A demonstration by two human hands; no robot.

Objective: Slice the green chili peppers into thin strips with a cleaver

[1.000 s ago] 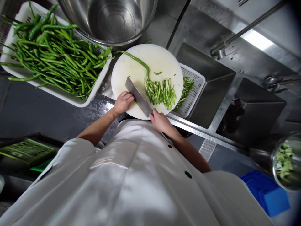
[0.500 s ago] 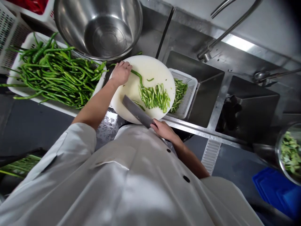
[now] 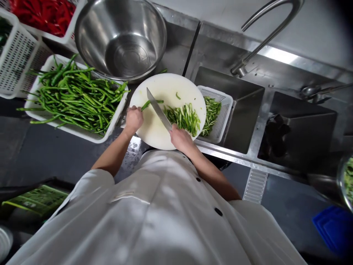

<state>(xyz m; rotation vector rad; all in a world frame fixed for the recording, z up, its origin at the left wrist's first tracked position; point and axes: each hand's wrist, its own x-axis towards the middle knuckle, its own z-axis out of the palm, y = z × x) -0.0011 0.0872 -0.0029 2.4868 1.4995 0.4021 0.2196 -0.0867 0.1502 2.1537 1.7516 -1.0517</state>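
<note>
My left hand (image 3: 134, 118) is closed on a long green pepper (image 3: 146, 105) at the left side of the round white cutting board (image 3: 151, 134). In my right hand (image 3: 180, 138) is the handle of a cleaver (image 3: 158, 109), whose blade points up and left across the board, over or against the pepper; contact is unclear. Sliced green pieces (image 3: 186, 117) lie heaped right of the blade. A small curved green bit (image 3: 178, 96) rests above them. Left of the board stands a white basket (image 3: 102, 139) of whole green peppers (image 3: 79, 97).
A large steel bowl (image 3: 129, 48) stands behind the board. Right of it, a white basket (image 3: 224, 112) with cut green pieces sits at the sink (image 3: 244, 125). A faucet (image 3: 264, 42) arches above. Red peppers (image 3: 45, 16) fill a basket at upper left.
My left hand has moved down and left with the pepper, turning it. The cleaver has risen toward the pepper, and my right hand has moved up and left. The camera view has shifted.
</note>
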